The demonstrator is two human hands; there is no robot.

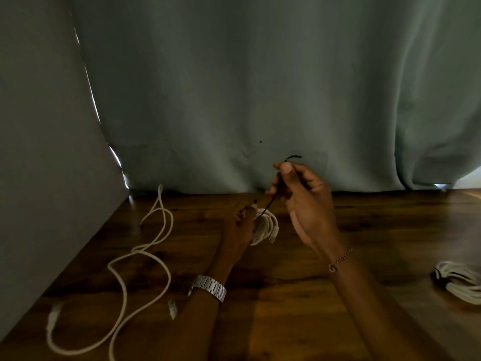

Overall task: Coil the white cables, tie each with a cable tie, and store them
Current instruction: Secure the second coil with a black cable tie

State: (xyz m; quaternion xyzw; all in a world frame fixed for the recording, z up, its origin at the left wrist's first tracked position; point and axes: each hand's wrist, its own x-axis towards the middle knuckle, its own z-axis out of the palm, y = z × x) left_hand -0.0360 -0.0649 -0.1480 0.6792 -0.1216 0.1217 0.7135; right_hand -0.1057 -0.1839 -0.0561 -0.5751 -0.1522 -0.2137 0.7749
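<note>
Table (299, 308): dark wood, against a grey-green curtain (260, 87).
Left hand (238, 230): watch (208, 287) on wrist; grips a white coil (265, 226) just above the table.
Right hand (302, 196): bracelet (339, 260) on wrist; raised, pinches a black tie (273, 200) that runs taut down to the coil, its free end curling above the thumb.
Loose cable (140, 256): white, uncoiled, sprawled on the table at left.
Bundle (460, 282): white coiled cable, at the right edge, well apart from the hands.
</note>
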